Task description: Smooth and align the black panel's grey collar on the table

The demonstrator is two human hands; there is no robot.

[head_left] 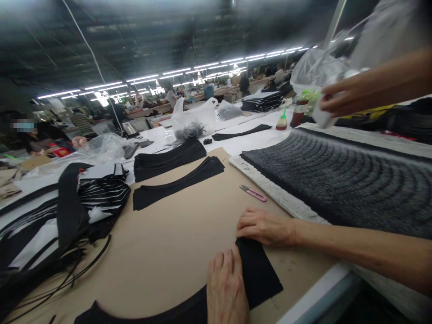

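A black curved fabric piece (pixel 259 274) lies on the brown board right in front of me. My left hand (pixel 227 288) rests over its inner curved edge, fingers extended and lying on the cloth; the thumb is hidden. At the far corner of the same piece, my right hand (pixel 265 227) has its fingers bent in and pinched on the edge. The two hands nearly touch. Beyond my right hand, pink thread snips (pixel 253 193) lie on the board. Farther off are two stacks of black curved pieces, a nearer stack (pixel 178 184) and a farther stack (pixel 168 159).
A brown board (pixel 162 243) covers the table. To the right lies a padded slab with dark patterned fabric (pixel 337 175). Black-and-white cut pieces (pixel 104 193) and cords sit left. A co-worker's hand (pixel 340 101) holds a blurred white object near bottles (pixel 299 110). A plastic bag (pixel 194 119) stands behind.
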